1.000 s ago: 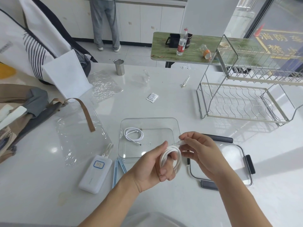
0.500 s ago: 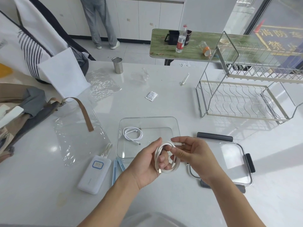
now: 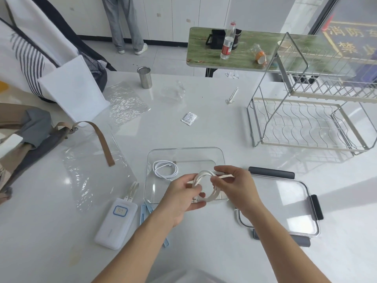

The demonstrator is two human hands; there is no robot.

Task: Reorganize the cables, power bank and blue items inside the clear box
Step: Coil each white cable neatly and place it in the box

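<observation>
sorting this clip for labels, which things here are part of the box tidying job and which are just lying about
Part of the job:
clear box
coiled cable in the box
cable loop held by left hand and right hand
power bank
blue items
box lid

Lying about:
metal cup
wire rack
sachet
plastic wrap

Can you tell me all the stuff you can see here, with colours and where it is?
clear box: 1, see-through, table middle
coiled cable: 1, white, inside box
looped cable: 1, white, in both hands
power bank: 1, white, left of box
blue items: blue, beside power bank, count unclear
lid: 1, clear with dark clips, right of box
wire rack: 1, metal, far right
metal cup: 1, silver, far side
left hand: holds loop
right hand: pinches cable end
</observation>
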